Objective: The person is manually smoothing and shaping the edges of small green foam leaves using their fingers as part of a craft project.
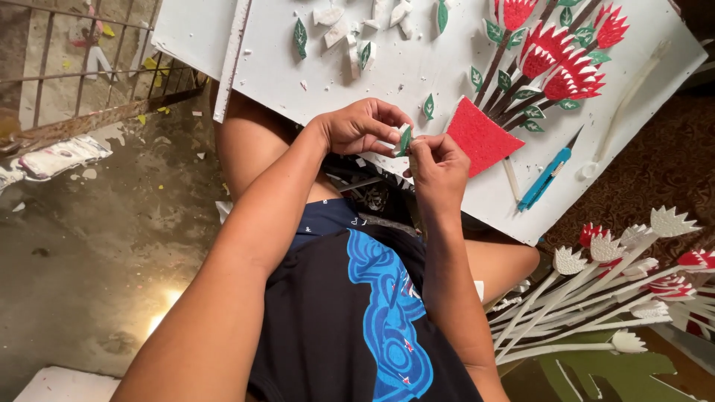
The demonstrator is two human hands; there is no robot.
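Left hand (363,125) and right hand (438,167), fingers curled, meeting above the lap and pinching together one small green-and-white foam leaf (404,141), held just below the white board's (417,67) near edge.

Small green foam leaf (404,140) with white edge and pale veins, upright and slightly tilted, pinched between fingertips of left hand (363,126) and right hand (438,170), above the white board's near edge

Single head-worn view, looking steeply down, close over the lap and white board (417,74), floor beyond
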